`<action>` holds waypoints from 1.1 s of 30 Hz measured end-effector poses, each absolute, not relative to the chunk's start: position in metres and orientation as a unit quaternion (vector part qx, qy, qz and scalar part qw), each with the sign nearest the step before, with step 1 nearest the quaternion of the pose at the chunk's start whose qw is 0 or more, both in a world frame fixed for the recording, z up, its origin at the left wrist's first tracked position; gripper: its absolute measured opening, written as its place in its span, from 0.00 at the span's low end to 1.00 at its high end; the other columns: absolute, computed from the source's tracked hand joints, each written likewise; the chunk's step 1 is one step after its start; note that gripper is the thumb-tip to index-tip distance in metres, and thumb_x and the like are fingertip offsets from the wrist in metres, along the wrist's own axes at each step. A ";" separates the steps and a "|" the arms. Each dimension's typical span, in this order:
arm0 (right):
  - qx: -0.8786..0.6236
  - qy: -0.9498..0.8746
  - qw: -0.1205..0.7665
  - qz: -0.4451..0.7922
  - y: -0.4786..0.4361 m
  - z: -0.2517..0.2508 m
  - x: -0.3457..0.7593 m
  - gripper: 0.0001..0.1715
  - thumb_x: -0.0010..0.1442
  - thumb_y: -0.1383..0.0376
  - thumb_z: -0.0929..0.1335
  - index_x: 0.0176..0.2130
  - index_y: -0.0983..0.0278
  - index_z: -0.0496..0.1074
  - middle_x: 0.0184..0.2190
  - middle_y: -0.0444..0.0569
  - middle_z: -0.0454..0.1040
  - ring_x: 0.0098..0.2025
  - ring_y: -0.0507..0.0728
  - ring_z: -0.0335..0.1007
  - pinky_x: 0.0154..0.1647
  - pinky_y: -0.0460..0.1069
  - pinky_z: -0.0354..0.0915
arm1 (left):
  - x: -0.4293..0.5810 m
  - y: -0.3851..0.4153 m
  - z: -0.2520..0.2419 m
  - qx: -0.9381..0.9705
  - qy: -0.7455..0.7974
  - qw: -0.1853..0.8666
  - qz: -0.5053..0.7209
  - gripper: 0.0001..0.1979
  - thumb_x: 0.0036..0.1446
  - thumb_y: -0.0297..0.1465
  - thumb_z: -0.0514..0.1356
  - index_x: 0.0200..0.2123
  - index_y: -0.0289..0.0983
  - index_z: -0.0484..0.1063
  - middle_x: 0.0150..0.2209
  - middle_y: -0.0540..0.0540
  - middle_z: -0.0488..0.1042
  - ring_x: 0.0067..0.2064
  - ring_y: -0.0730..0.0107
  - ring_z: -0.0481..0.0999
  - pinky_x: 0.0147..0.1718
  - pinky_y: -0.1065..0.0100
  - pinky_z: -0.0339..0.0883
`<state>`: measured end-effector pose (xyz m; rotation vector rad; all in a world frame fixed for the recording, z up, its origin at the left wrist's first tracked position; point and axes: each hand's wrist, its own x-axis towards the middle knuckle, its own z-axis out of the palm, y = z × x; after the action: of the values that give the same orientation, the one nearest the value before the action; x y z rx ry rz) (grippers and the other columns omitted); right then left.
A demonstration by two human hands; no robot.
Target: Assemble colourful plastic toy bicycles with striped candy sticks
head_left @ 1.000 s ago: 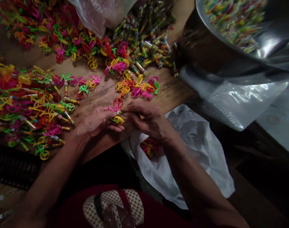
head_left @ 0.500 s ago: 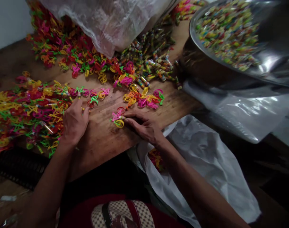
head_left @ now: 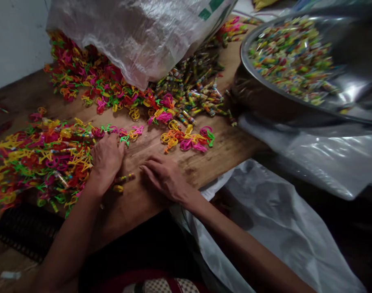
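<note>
My left hand point(head_left: 108, 162) rests at the right edge of a heap of bright plastic toy bicycles point(head_left: 60, 158), several with candy tubes among them. Its fingers curl down out of sight, so anything in them is hidden. Just below that hand, a candy-filled tube point(head_left: 125, 178) lies on the wooden table, with a small yellow piece point(head_left: 117, 188) close by. To the right, my right hand point(head_left: 164, 177) hovers low over the bare wood, fingers loosely apart, with nothing visible in it. Beyond it lies a small cluster of toy bicycles point(head_left: 187, 138).
A big plastic bag point(head_left: 137, 40) lies over more toy bicycles point(head_left: 91, 77) and a pile of candy tubes point(head_left: 201, 89). At the right stands a metal basin point(head_left: 249, 77) of wrapped candy. A white sack point(head_left: 265, 211) hangs by the table edge; a black crate point(head_left: 23, 232) sits lower left.
My right hand has moved left and slightly down; the toy bicycle it held is no longer visible there. My left fingers have curled in, and a candy tube shows below that hand.
</note>
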<state>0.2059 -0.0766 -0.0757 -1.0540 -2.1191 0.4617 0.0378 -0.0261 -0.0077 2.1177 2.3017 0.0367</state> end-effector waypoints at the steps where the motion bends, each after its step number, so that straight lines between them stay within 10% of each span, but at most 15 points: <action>1: -0.412 -0.811 0.371 0.185 -0.075 -0.077 0.216 0.19 0.71 0.63 0.61 0.32 0.64 0.74 0.30 0.51 0.74 0.33 0.55 0.67 0.36 0.50 0.62 | 0.043 -0.023 -0.007 0.680 0.733 0.002 0.005 0.16 0.64 0.36 0.58 0.51 0.36 0.75 0.50 0.34 0.78 0.52 0.48 0.78 0.47 0.57 0.70; 10: -0.529 -0.694 0.470 0.133 -0.049 -0.056 0.299 0.18 0.69 0.60 0.64 0.32 0.62 0.76 0.29 0.49 0.77 0.33 0.54 0.73 0.38 0.49 0.68 | 0.038 0.004 0.009 0.709 0.700 0.056 -0.065 0.22 0.62 0.36 0.52 0.56 0.34 0.68 0.53 0.32 0.76 0.53 0.39 0.76 0.48 0.48 0.71; 14: -0.620 -0.645 0.445 0.025 -0.039 -0.043 0.348 0.16 0.67 0.61 0.64 0.32 0.63 0.76 0.30 0.50 0.77 0.33 0.56 0.72 0.39 0.51 0.67 | 0.022 0.008 0.000 0.634 0.759 0.095 0.109 0.18 0.54 0.43 0.59 0.47 0.43 0.73 0.40 0.44 0.80 0.47 0.42 0.79 0.46 0.44 0.72; 19: -0.678 -0.643 0.355 0.010 -0.006 -0.055 0.363 0.12 0.63 0.68 0.64 0.36 0.64 0.77 0.35 0.54 0.78 0.37 0.59 0.72 0.43 0.52 0.66 | 0.026 -0.003 0.007 0.466 0.670 0.361 0.451 0.10 0.48 0.37 0.68 0.35 0.47 0.74 0.36 0.51 0.80 0.39 0.57 0.80 0.44 0.53 0.76; 25: -0.749 -0.624 0.223 0.000 0.044 -0.053 0.342 0.10 0.63 0.68 0.65 0.40 0.67 0.77 0.45 0.61 0.77 0.42 0.62 0.72 0.39 0.52 0.62 | 0.042 -0.008 -0.002 0.318 0.594 0.602 0.427 0.04 0.54 0.31 0.64 0.33 0.42 0.71 0.31 0.51 0.79 0.34 0.67 0.79 0.35 0.64 0.77; 33: -0.753 -0.629 0.195 -0.008 0.055 -0.071 0.333 0.10 0.59 0.73 0.64 0.40 0.69 0.73 0.44 0.62 0.76 0.45 0.63 0.71 0.44 0.55 0.64 | 0.049 -0.018 -0.029 0.626 0.709 0.117 0.304 0.24 0.51 0.28 0.63 0.53 0.37 0.70 0.50 0.39 0.78 0.52 0.54 0.78 0.53 0.56 0.71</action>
<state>0.3335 0.0552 -0.0709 -2.1098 -1.7627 -0.0224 0.0488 -0.0179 -0.0293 1.8314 2.0746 0.8897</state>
